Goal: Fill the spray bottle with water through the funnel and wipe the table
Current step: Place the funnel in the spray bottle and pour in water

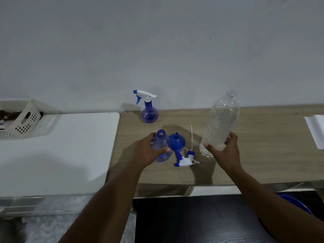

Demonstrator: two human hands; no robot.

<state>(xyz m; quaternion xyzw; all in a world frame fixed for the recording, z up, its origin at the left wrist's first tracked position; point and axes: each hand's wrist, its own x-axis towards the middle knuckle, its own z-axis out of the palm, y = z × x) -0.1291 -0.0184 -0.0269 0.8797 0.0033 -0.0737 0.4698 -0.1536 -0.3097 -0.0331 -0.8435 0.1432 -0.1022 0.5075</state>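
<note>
A: Fingers (pixel 164 150) of our left hand (pixel 146 151) are wrapped around the open spray bottle (pixel 161 148), uncapped, standing on the wooden table (pixel 254 155) near its left end.

B: Noted. Our right hand (pixel 223 152) is clamped on the lower part of the clear water bottle (pixel 220 123), tilted, cap off, base lifted to the right of the rest. Both forearms reach in from the near edge.

A: Surface: wood-grain top against a plain pale wall (pixel 157 41); a white counter (pixel 57 149) adjoins on the left, carrying a white perforated basket (pixel 26 123).

B: Containers: blue funnel (pixel 177 141) lies just right of the open bottle; the detached trigger head (pixel 185 159) lies nearer us. A second, assembled sprayer (pixel 149 109) stands far, by the wall. White paper (pixel 315 130) at the right edge.
</note>
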